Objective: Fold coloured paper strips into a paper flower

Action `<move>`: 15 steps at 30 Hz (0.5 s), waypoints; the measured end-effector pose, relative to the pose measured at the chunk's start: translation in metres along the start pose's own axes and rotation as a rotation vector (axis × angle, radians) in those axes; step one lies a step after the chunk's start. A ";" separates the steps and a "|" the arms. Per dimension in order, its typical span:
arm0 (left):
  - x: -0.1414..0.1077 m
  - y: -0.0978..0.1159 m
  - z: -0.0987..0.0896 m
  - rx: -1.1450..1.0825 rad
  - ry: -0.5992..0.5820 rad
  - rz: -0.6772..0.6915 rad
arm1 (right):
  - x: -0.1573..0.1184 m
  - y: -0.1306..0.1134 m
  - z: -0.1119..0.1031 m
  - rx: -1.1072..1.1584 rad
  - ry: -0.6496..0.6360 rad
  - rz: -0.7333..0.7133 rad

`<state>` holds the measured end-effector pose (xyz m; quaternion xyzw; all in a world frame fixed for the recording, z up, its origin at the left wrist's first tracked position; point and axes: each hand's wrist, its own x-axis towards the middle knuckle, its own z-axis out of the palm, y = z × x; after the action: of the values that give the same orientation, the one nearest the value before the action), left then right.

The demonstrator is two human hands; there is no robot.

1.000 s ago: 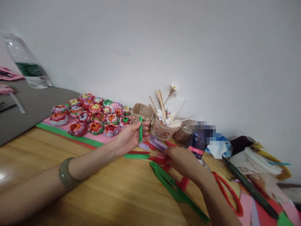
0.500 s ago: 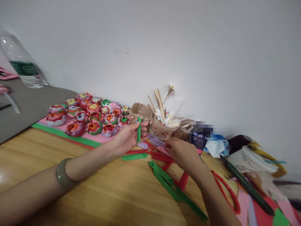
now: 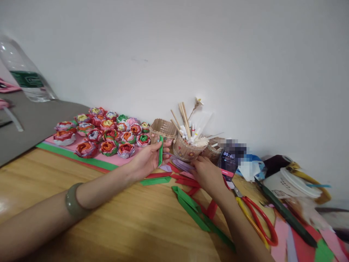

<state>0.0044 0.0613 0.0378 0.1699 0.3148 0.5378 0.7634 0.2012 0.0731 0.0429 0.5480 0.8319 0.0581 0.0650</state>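
My left hand point(image 3: 145, 162) is closed around a folded green paper strip point(image 3: 160, 152), which stands upright between thumb and fingers. Over the pile of folded strips, my right hand point(image 3: 208, 176) has its fingers bent together, the tips at the end of some purple paper strips point(image 3: 183, 165). Whether they grip one is hidden. Red paper strips point(image 3: 187, 182) lie below those fingers, and folded green strips point(image 3: 191, 207) lie nearer to me, partly behind the right forearm. Just left of them are another green strip point(image 3: 155, 181) and a red one.
Rows of paper flowers point(image 3: 110, 138) rest on pink and green sheets at the left. Woven baskets point(image 3: 188, 151), one full of sticks and pens, line the wall. A phone point(image 3: 228, 163), scissors point(image 3: 259, 218), a dark green pen-shaped tool point(image 3: 289, 214) and a white tub point(image 3: 291, 187) lie right.
My right hand has shifted slightly up and left, from beside a pink strip to the purple strips. More of the scissors now shows. The left hand keeps still with the green strip.
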 end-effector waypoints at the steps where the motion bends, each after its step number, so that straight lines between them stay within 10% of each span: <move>1: 0.000 0.000 0.000 -0.003 -0.001 -0.001 | 0.000 0.001 0.000 0.005 0.001 0.000; 8: 0.000 0.000 0.000 0.018 -0.014 0.010 | -0.007 0.003 -0.018 0.059 0.082 -0.007; 15: 0.000 -0.005 0.000 0.036 -0.017 0.039 | -0.017 -0.001 -0.031 0.032 0.558 0.055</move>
<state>0.0083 0.0597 0.0344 0.1944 0.3146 0.5452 0.7523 0.2015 0.0559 0.0745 0.5341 0.8034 0.1954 -0.1766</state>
